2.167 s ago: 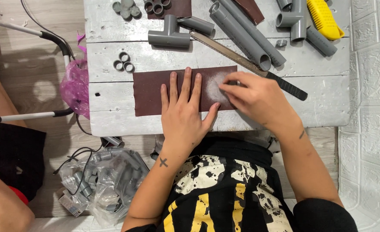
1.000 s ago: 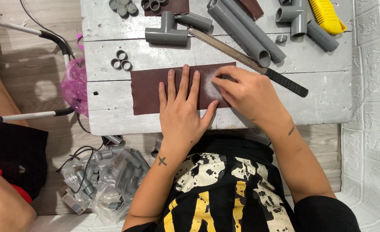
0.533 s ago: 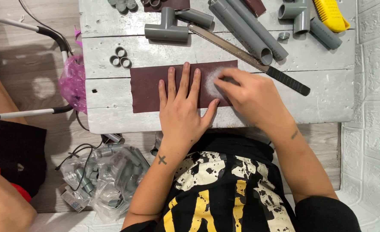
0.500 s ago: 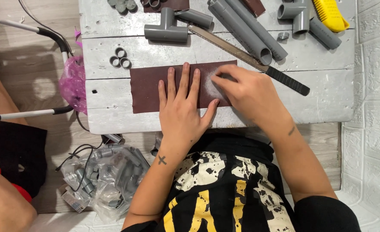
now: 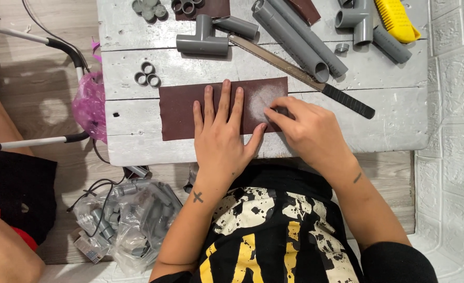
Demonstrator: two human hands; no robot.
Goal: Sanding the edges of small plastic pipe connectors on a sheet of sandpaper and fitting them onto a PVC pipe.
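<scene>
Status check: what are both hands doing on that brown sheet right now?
Left hand flat on sandpaper sheet. Right hand pressing something small, hidden, on its dusty patch. Saw close behind.

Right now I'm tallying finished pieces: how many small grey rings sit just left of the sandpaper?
3, clustered on the white table above the sandpaper's left corner: one on top, one lower left, one lower right. More ring-like pieces lie at the top edge, partly cut off.

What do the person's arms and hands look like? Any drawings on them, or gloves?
No gloves and no sleeves: both arms are bare. The left hand has a small dark cross tattoo by the wrist. The right hand has a short dark line tattoo on its forearm. I see no rings or watch.
</scene>
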